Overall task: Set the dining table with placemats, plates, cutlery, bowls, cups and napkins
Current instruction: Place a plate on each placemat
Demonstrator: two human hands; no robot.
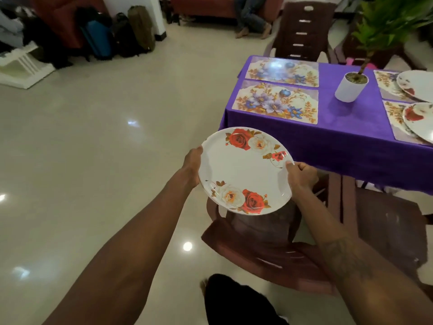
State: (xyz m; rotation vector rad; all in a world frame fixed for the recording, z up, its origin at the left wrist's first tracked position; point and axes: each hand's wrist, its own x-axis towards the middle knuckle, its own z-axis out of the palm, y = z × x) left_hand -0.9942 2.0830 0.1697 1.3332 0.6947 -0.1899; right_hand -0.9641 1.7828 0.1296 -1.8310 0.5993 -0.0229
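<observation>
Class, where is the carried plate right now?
Head view, centre: the plate is held between left hand and right hand, above a brown chair, short of the purple table.

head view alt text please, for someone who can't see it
A person holds a white rose-patterned plate by its rim, left hand and right hand on opposite sides, beside a purple-clothed table. On it lie two bare floral placemats, a white plant pot and, at the right edge, two more placemats bearing plates.

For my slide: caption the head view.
Left hand and right hand hold a rose-patterned plate near two bare placemats.
</observation>
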